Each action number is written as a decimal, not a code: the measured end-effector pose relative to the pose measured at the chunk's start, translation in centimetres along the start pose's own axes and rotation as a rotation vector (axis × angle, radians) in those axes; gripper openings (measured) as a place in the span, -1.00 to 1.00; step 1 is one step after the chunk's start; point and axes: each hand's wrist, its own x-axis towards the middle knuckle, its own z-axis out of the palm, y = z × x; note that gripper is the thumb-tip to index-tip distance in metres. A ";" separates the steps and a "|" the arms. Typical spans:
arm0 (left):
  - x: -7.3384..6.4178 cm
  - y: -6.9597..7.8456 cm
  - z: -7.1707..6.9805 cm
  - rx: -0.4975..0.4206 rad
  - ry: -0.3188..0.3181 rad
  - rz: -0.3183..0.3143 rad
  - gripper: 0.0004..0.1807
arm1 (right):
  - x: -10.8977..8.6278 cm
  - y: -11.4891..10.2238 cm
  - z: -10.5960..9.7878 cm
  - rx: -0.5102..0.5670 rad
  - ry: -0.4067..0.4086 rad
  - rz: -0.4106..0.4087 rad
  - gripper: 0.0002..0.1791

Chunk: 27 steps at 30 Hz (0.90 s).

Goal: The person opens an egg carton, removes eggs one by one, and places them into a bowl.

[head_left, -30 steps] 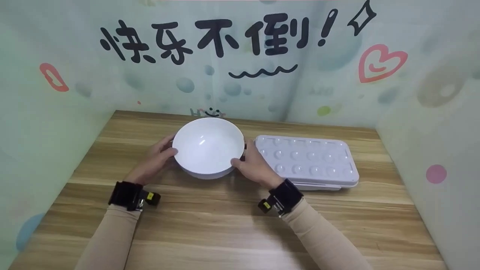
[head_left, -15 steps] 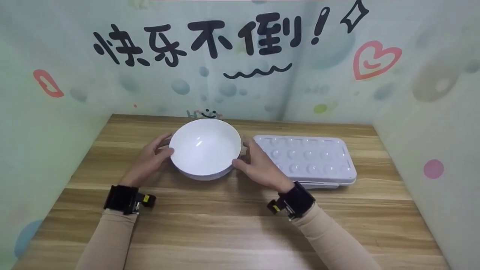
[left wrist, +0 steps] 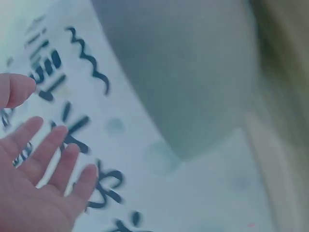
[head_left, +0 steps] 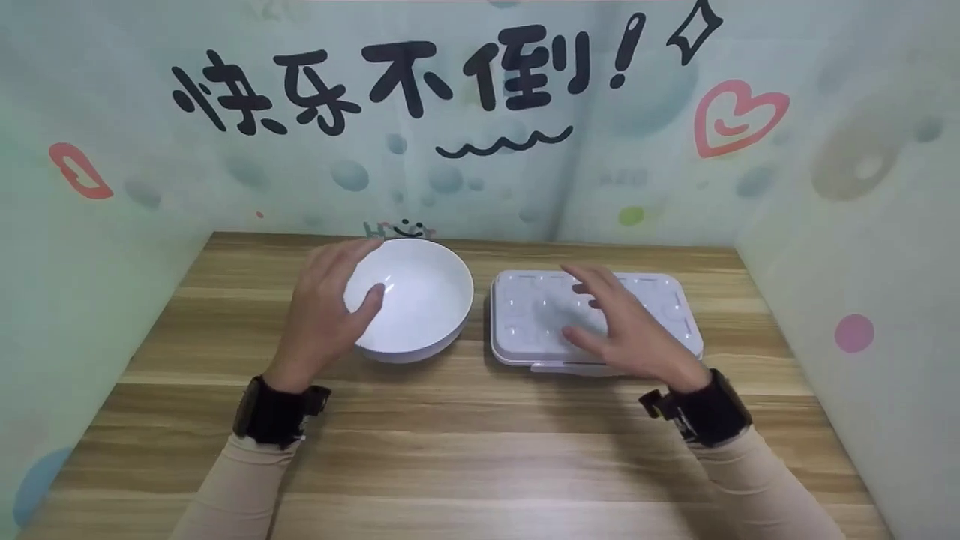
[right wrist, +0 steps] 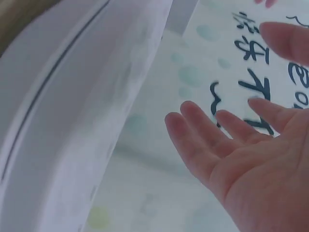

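Observation:
A white bowl (head_left: 420, 300) sits upright on the wooden table, left of the middle in the head view. My left hand (head_left: 321, 307) is raised at the bowl's left side, fingers spread, covering part of its rim; in the left wrist view this hand (left wrist: 43, 179) holds nothing. To the right of the bowl lies a pale egg box (head_left: 525, 322) with a bumpy lid. Over the box's right half hovers my right hand (head_left: 626, 330), thumb and fingers apart. Its empty palm (right wrist: 270, 179) faces the camera in the right wrist view, near the box's side (right wrist: 82, 106).
The wooden table (head_left: 465, 457) ends at a printed backdrop (head_left: 480, 187) with black characters, and similar sheets close in on the left and right. A latch strip (head_left: 570, 369) runs along the egg box's front edge.
Both hands have let go of the bowl, which now stands on the table. My right hand has moved right, over the egg box; my left hand has lifted and shifted slightly rightward.

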 end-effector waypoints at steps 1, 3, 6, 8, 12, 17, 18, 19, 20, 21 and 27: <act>0.1 0.6 0.2 0.015 0.005 0.042 -0.41 | -0.4 0.2 -0.4 -0.030 0.009 -0.002 -0.06; 0.3 1.9 0.9 0.034 -0.001 0.117 -0.41 | -1.3 0.7 -1.1 -0.078 0.029 -0.007 -0.03; 0.6 3.8 2.2 0.071 -0.037 0.210 -0.40 | -2.3 1.4 -1.7 -0.134 0.055 -0.015 0.00; 0.8 5.1 3.3 0.098 -0.063 0.263 -0.40 | -2.8 1.8 -1.9 -0.164 0.064 -0.017 0.02; 1.0 7.5 6.1 0.160 -0.144 0.342 -0.37 | -3.9 2.6 -2.1 -0.237 0.077 -0.027 0.04; 0.9 9.7 9.5 0.202 -0.240 0.427 -0.33 | -5.3 3.9 -2.1 -0.349 0.094 -0.096 0.08; 0.9 9.9 10.1 0.214 -0.253 0.443 -0.32 | -5.5 4.2 -2.0 -0.374 0.098 -0.116 0.09; 0.8 10.2 10.6 0.224 -0.267 0.454 -0.31 | -5.7 4.4 -1.9 -0.396 0.099 -0.134 0.09; 0.7 10.4 11.2 0.240 -0.282 0.463 -0.30 | -5.8 4.7 -1.8 -0.419 0.099 -0.149 0.09; 0.6 10.6 11.7 0.256 -0.296 0.470 -0.29 | -6.0 4.9 -1.7 -0.441 0.097 -0.160 0.09; 0.0 11.5 14.3 0.332 -0.406 0.440 -0.18 | -6.3 5.7 -1.2 -0.521 0.049 -0.134 0.16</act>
